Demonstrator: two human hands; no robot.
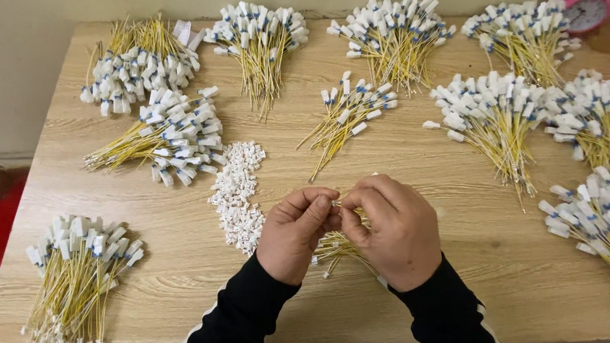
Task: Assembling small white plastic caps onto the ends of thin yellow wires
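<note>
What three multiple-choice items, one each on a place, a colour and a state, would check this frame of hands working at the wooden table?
1. Where does the heap of small white plastic caps lie?
A. Just left of the left hand
B. On the floor
C. At the table's far right edge

2. What colour are the thin wires in the bundles, such as the small loose bundle of white-tipped wires?
A. Red
B. Yellow
C. Black

3. How do the two hands stand?
A. Flat on the light wooden table
B. Wide apart
C. Together, fingers pinching a small piece

Key: 1 A, the heap sits beside the left hand. 2 B, the strands are yellow. 3 C, the left hand and right hand meet over a bunch of yellow wires.
</note>
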